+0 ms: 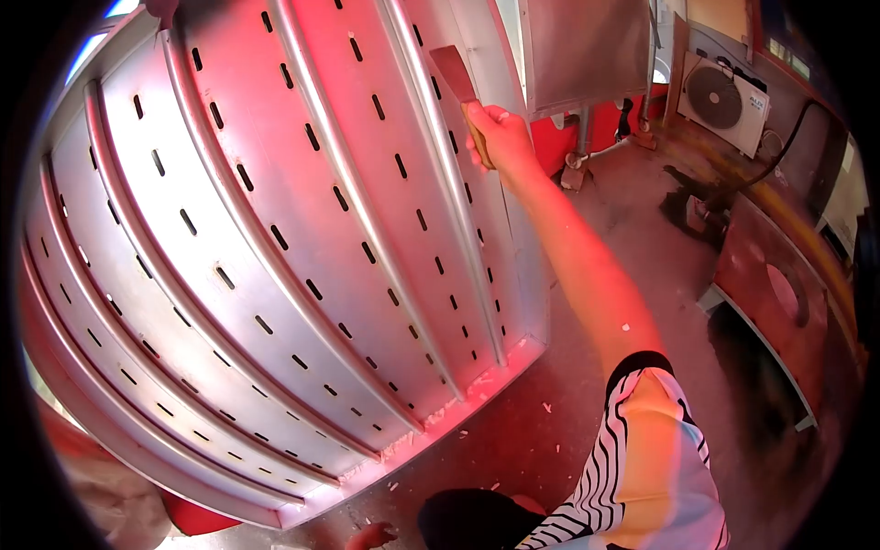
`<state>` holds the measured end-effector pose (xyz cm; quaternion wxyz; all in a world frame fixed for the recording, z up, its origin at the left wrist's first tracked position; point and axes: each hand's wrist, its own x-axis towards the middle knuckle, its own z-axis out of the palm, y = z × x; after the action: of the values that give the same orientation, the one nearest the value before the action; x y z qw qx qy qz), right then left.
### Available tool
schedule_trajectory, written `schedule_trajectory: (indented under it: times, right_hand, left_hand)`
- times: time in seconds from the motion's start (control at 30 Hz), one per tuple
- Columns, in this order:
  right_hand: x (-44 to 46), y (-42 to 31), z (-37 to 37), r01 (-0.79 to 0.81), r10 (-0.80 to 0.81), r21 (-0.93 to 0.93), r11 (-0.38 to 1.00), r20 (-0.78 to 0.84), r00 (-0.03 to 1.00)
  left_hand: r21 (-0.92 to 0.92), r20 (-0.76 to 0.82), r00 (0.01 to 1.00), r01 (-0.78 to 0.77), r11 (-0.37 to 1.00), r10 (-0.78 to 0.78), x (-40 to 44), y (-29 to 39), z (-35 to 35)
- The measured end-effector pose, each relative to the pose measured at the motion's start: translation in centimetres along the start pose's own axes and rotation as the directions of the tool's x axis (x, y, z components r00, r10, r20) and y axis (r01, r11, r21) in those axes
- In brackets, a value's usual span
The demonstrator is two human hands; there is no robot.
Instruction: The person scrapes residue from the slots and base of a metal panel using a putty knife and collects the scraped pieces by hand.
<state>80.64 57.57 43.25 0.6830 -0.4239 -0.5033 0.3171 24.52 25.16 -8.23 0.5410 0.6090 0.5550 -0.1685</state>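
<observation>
My right hand [502, 137] is closed around the wooden handle of a scraper [456, 75] with a flat, wide blade. The blade points up and left, at the right part of a large slotted metal panel [252, 220]. Whether its edge touches the metal, I cannot tell. Long rounded ribs [316, 151] run down this panel between rows of short dark slots. Pale scraps lie along its bottom ledge [412, 446]. What looks like part of my left hand [371, 536] shows at the bottom edge, low beside the panel; its fingers are too unclear to read.
More pale scraps lie on the floor [527, 449]. To the right stand a metal stand with a round opening [765, 293] and a white fan unit [724, 101]. A wheeled metal cabinet [588, 55] is behind my right hand. A dark hose [779, 156] curves near the wall.
</observation>
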Motion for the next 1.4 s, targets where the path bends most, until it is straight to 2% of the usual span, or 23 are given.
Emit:
schedule_trajectory:
  times: [0.1, 0.17, 0.2, 0.23, 0.27, 0.33, 0.47, 0.5, 0.6, 0.63, 0.73, 0.8, 0.83, 0.87, 0.93, 1.03, 1.13, 1.23, 1.27, 1.33, 1.4]
  right_hand:
    - [3.0, -4.5, 2.8, 0.13, -0.123, -0.099, 0.987, 0.071, 0.99]
    - [4.3, -5.8, 4.7, 0.127, -0.11, -0.203, 0.971, 0.094, 0.99]
    - [4.7, -6.4, 5.4, 0.122, -0.099, -0.259, 0.958, 0.102, 0.99]
    - [3.9, -6.8, 5.8, 0.061, -0.02, -0.267, 0.962, 0.154, 0.988]
    - [3.7, -6.7, 5.8, 0.021, 0.024, -0.215, 0.976, 0.205, 0.979]
    - [3.5, -6.6, 5.0, -0.066, 0.103, -0.127, 0.99, 0.311, 0.945]
    - [2.0, -6.6, 4.2, -0.111, 0.097, 0.003, 0.994, 0.473, 0.876]
    - [2.5, -5.6, 3.9, -0.114, 0.072, 0.074, 0.991, 0.418, 0.905]
    - [1.3, -3.7, 1.8, -0.048, 0.196, -0.383, 0.922, 0.357, 0.913]
    - [0.4, -2.7, 0.5, -0.034, 0.196, -0.413, 0.91, 0.355, 0.914]
    - [-2.5, 3.4, -4.1, -0.122, 0.168, -0.181, 0.976, 0.265, 0.949]
    - [-6.3, 9.4, -6.2, -0.266, 0.273, -0.062, 0.962, 0.217, 0.937]
    - [-8.5, 12.6, -7.0, -0.309, 0.307, -0.02, 0.951, 0.179, 0.935]
    - [-11.0, 15.6, -7.8, -0.349, 0.342, 0.023, 0.937, 0.145, 0.928]
    - [-15.3, 20.7, -9.6, -0.464, 0.463, 0.008, 0.886, 0.045, 0.885]
    - [-19.2, 22.4, -9.7, -0.467, 0.465, -0.048, 0.883, -0.047, 0.884]
    - [-18.6, 21.9, -9.1, -0.406, 0.39, -0.098, 0.909, -0.145, 0.909]
    - [-17.4, 19.8, -8.5, -0.296, 0.25, -0.25, 0.922, -0.199, 0.947]
    - [-17.4, 19.8, -8.5, -0.232, 0.154, -0.421, 0.877, -0.213, 0.965]
    - [-17.4, 19.8, -8.8, -0.101, -0.046, -0.72, 0.686, -0.182, 0.982]
    - [-17.3, 19.0, -8.7, -0.081, -0.034, -0.7, 0.709, -0.149, 0.988]
  left_hand:
    - [-0.38, -0.013, 0.998, -0.065, 0.922, 0.065, 0.9, -0.7, 1.0]
    - [-0.52, -0.031, 0.996, -0.091, 0.849, 0.088, 1.2, -1.2, 1.7]
    - [-0.457, -0.035, 0.998, -0.059, 0.888, 0.049, 1.4, -1.3, 1.8]
    - [-0.392, -0.04, 0.999, -0.024, 0.92, 0.009, 1.7, -1.4, 1.9]
    - [-0.323, -0.041, 0.999, 0.015, 0.946, -0.03, 1.8, -1.6, 2.0]
    - [-0.231, -0.062, 0.998, -0.003, 0.973, -0.011, 2.7, -1.2, 2.2]
    - [-0.027, -0.064, 0.998, 0.012, 1.0, -0.014, 2.5, -1.9, 2.2]
    - [-0.046, -0.095, 0.996, -0.006, 0.999, 0.002, 2.0, -2.0, 2.3]
    - [0.019, -0.095, 0.995, 0.027, 0.999, -0.025, -0.6, 0.7, 1.2]
    - [0.039, -0.103, 0.995, 0.02, 0.999, -0.016, -1.0, 1.1, 0.8]
    - [0.052, -0.098, 0.995, -0.01, 0.999, 0.015, -1.1, 1.1, 1.7]
    - [0.023, -0.088, 0.995, -0.033, 0.999, 0.035, -0.8, 0.6, 2.0]
    - [0.125, -0.074, 0.995, -0.056, 0.991, 0.066, -0.9, 0.7, 1.9]
    - [0.104, -0.068, 0.997, -0.041, 0.994, 0.048, -1.1, 1.0, 1.8]
    - [0.06, -0.065, 0.998, -0.017, 0.998, 0.021, -1.2, 1.7, 1.4]
    - [-0.024, -0.1, 0.995, -0.009, 1.0, 0.007, -0.9, 1.4, 1.5]
    - [0.042, -0.078, 0.997, 0.0, 0.999, 0.003, -1.1, 2.0, 1.6]
    - [0.091, -0.081, 0.997, 0.01, 0.996, -0.002, -1.9, 4.0, 1.2]
    - [0.061, -0.084, 0.996, 0.017, 0.998, -0.012, -2.0, 3.8, 1.2]
    - [-0.001, -0.09, 0.996, 0.028, 1.0, -0.028, -1.9, 3.5, 1.2]
    - [0.006, -0.096, 0.995, 0.025, 1.0, -0.024, -1.9, 3.5, 1.3]
